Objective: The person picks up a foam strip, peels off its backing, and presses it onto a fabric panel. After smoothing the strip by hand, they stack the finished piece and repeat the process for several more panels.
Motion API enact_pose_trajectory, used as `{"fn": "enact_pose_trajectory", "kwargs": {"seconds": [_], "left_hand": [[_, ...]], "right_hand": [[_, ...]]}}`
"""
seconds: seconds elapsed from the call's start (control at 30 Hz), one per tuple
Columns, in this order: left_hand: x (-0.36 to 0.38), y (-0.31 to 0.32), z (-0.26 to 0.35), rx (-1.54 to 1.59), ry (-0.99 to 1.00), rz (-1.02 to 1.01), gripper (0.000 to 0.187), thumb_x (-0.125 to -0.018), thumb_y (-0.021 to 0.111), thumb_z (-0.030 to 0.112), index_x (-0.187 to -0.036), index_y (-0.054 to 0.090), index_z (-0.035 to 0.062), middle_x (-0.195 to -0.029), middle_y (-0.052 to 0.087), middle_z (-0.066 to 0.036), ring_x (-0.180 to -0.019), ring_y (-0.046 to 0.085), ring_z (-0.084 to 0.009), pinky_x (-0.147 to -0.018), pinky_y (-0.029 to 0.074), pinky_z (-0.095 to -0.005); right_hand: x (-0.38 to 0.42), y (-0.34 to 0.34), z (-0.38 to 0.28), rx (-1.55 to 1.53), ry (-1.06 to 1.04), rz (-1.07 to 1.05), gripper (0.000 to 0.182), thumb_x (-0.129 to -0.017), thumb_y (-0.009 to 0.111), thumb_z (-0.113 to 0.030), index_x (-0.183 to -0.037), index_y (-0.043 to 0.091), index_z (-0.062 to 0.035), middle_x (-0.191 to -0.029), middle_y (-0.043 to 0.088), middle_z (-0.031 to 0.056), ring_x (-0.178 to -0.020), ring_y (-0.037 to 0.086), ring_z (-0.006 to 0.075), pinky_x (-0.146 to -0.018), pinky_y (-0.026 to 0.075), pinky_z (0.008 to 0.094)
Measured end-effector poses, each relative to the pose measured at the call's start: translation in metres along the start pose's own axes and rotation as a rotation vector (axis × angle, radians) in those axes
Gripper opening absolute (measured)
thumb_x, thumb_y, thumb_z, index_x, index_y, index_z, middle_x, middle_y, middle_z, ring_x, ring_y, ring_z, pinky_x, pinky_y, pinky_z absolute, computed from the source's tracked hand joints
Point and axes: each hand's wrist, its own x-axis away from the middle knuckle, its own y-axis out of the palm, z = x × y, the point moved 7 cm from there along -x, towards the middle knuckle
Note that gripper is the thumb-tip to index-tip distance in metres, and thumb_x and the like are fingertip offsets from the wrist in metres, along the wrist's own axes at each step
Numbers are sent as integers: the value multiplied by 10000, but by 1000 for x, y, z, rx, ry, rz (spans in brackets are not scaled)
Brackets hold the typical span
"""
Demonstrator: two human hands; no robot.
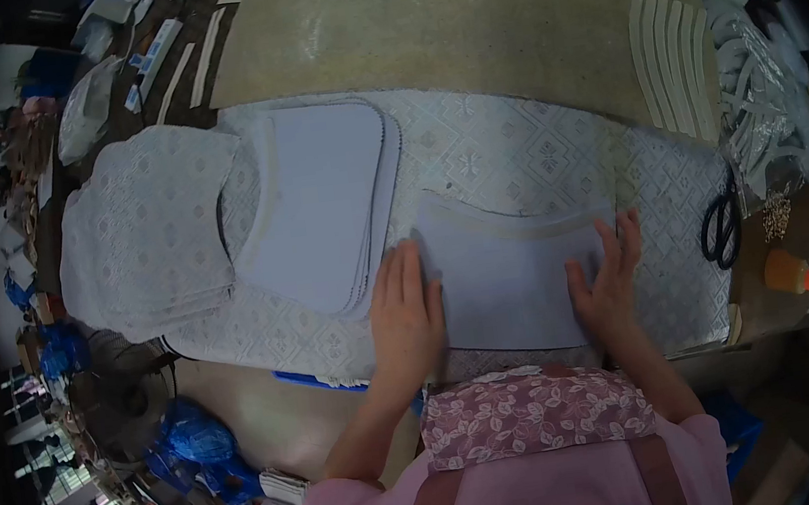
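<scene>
A pale, bluish-white panel (511,285) with a curved upper edge and a cream strip along it lies in front of me on the patterned cloth (483,149). Along its left edge my left hand (403,302) rests with fingers stretched out. My right hand (611,279) is at the panel's right edge, fingers apart and thumb on the panel. Neither hand grips anything. Left of the panel is a stack of similar pale panels (323,197) with some serrated edges. Farther left lies a pile of patterned white fabric pieces (147,222).
Black scissors (720,228) lie near the cloth's right end, beside a bottle with an orange tip (788,273). Several cream strips (670,58) lie on the brown board (458,22) at the back. A power strip (153,62) is at back left. A fan (126,389) stands below the table's left side.
</scene>
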Motion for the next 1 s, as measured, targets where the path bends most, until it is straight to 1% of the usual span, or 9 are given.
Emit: {"fn": "enact_pose_trajectory", "kwargs": {"seconds": [0.1, 0.2, 0.3, 0.4, 0.6, 0.63, 0.73, 0.83, 1.0], "left_hand": [[16, 1, 9, -83, 66, 33, 568, -914, 665, 118, -1428, 467, -19, -1318, 552, -247, -1189, 530, -429, -1002, 456, -463], [13, 3, -11, 157, -133, 100, 541, -885, 688, 107, -1383, 519, -20, -1260, 589, -237, -1058, 584, -394, -913, 489, -446], [2, -6, -30, 311, -432, -136, 427, -911, 689, 87, -1320, 596, 9, -1184, 655, -137, -1001, 634, -224, -865, 506, -333], [14, 17, -71, 929, -434, -186, 263, -955, 660, 78, -1211, 658, 18, -1050, 689, -37, -903, 620, -120, -824, 488, -248], [26, -53, -146, 1318, -409, 578, 270, -980, 602, 46, -1249, 609, 29, -1010, 685, 10, -860, 605, -69, -773, 464, -229], [28, -59, -153, 1327, -443, 662, 287, -989, 574, 33, -1275, 589, 28, -1039, 679, 2, -927, 605, -82, -848, 468, -241], [37, -58, -193, 1189, -541, 826, 338, -974, 590, 44, -1310, 576, 13, -1162, 634, -52, -1016, 601, -138, -897, 479, -292], [53, -72, -215, 674, -585, 1034, 414, -955, 613, 62, -1355, 546, -17, -1276, 567, -120, -1119, 585, -215, -932, 486, -340], [44, -203, -248, 193, -454, 1130, 532, -889, 689, 87, -1390, 524, 13, -1257, 540, -186, -1179, 543, -317, -974, 474, -429]], "right_hand": [[-2, 1, -4, -20, 22, -20, 649, -894, 689, -76, -1459, 376, -18, -1580, 186, 255, -1483, 210, 465, -1177, 277, 562], [-2, -2, -9, -55, 20, -21, 647, -899, 682, -74, -1463, 372, -14, -1579, 197, 258, -1482, 214, 466, -1179, 274, 555], [-1, -9, -5, -100, 6, 51, 617, -909, 656, -63, -1459, 382, -5, -1565, 238, 260, -1462, 252, 455, -1169, 287, 540], [2, -24, 11, -167, -4, 190, 560, -929, 608, -43, -1450, 408, -1, -1523, 330, 260, -1421, 328, 438, -1153, 307, 518], [19, -26, 24, -167, -19, 70, 460, -953, 541, -25, -1408, 478, 4, -1421, 490, 227, -1347, 442, 404, -1147, 316, 495], [24, -23, 22, -134, -16, 41, 451, -953, 542, -30, -1399, 488, 4, -1417, 498, 221, -1342, 449, 400, -1148, 316, 499], [31, -23, -1, 92, -88, -64, 411, -958, 544, -46, -1366, 524, -1, -1395, 524, 202, -1305, 483, 390, -1143, 325, 512], [39, -25, -13, 254, -177, -102, 351, -967, 554, -68, -1312, 563, 0, -1348, 559, 182, -1251, 526, 373, -1144, 325, 527], [49, -37, -11, 151, -149, -120, 176, -977, 575, -80, -1120, 642, -2, -1149, 609, 161, -1078, 591, 343, -993, 437, 469]]}}
